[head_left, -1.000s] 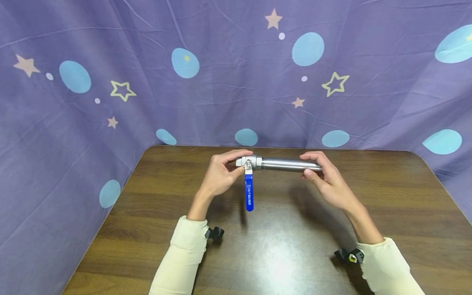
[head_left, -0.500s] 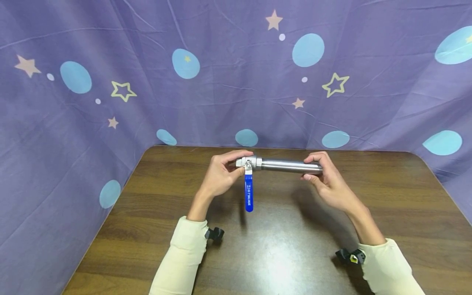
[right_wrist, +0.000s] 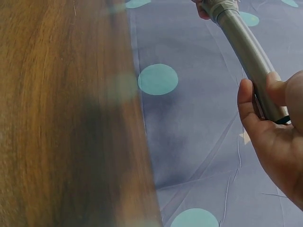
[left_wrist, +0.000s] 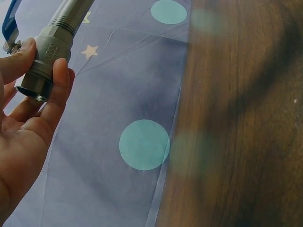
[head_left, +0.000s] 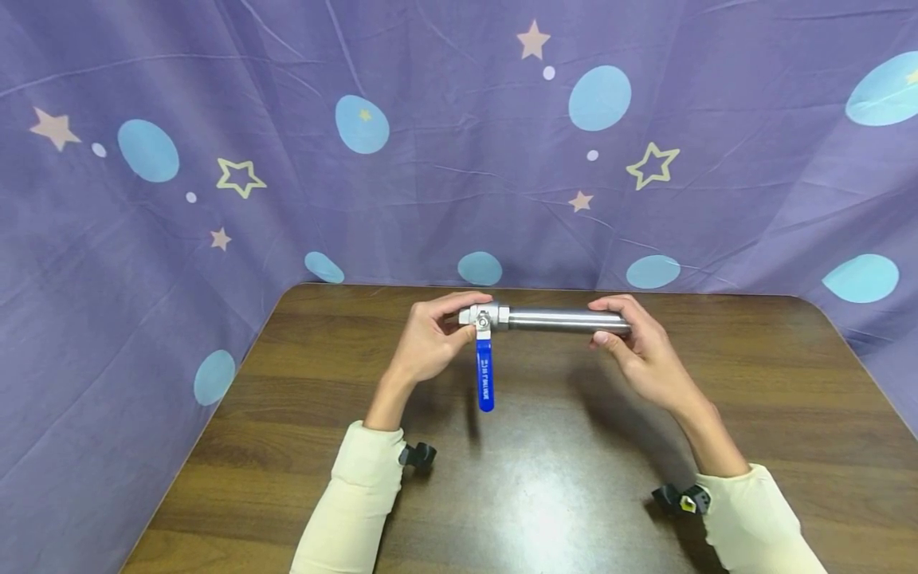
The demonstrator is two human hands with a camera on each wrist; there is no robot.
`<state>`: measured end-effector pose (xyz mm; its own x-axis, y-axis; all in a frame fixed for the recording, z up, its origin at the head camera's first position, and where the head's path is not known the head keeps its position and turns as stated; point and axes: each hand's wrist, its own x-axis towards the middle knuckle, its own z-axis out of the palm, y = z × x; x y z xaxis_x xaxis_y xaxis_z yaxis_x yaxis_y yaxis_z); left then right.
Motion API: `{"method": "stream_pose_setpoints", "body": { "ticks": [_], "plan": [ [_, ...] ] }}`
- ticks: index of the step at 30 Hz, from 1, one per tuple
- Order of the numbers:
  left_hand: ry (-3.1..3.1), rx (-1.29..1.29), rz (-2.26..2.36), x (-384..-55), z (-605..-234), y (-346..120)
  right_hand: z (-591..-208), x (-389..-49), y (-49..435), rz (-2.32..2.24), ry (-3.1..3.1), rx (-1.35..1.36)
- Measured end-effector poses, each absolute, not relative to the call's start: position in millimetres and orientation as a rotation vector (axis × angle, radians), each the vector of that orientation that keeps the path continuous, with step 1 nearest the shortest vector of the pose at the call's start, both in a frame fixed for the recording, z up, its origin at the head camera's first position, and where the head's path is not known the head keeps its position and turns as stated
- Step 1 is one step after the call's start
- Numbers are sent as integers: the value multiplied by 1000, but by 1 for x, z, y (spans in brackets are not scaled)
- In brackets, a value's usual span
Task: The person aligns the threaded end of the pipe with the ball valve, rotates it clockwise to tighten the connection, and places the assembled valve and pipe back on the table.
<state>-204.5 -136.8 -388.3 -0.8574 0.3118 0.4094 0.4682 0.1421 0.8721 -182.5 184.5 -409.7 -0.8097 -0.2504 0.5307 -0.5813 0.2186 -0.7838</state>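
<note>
Over the far middle of the wooden table, a stainless ball valve and a steel pipe are held up in line, valve left, pipe right, apparently clear of the tabletop. Left hand pinches the valve body between thumb and fingers; right hand pinches the pipe near its right end, thumb on the near side, fingers over the far side. Step in hand looks like work on the screw joint: in the left wrist view some threads show between pipe and valve, so likely not fully seated; whether tightening or loosening, cannot tell. Next move probably calls for the left hand bracing the valve while the right twists the pipe on-axis, regripping between turns; a tilt could bind the threads. Valve: chunky grey metal, raised lettering, hex-sided end, round mouth at left. Lever handle: flat, blue, likely plastic-sleeved, white print, pointing near. Pipe: smooth straight cylinder, brushed shine, probably slippery. Table brown, wood-grained, glossy; behind it a creased purple curtain with stars and blue ovals.
</note>
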Motion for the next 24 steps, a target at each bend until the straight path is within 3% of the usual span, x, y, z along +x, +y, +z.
{"method": "stream_pose_setpoints", "body": {
  "ticks": [24],
  "plan": [
    [-2305, -749, -1802, -203, -385, -138, -411, -181, 184, 1663, -2213, 838]
  ]
}}
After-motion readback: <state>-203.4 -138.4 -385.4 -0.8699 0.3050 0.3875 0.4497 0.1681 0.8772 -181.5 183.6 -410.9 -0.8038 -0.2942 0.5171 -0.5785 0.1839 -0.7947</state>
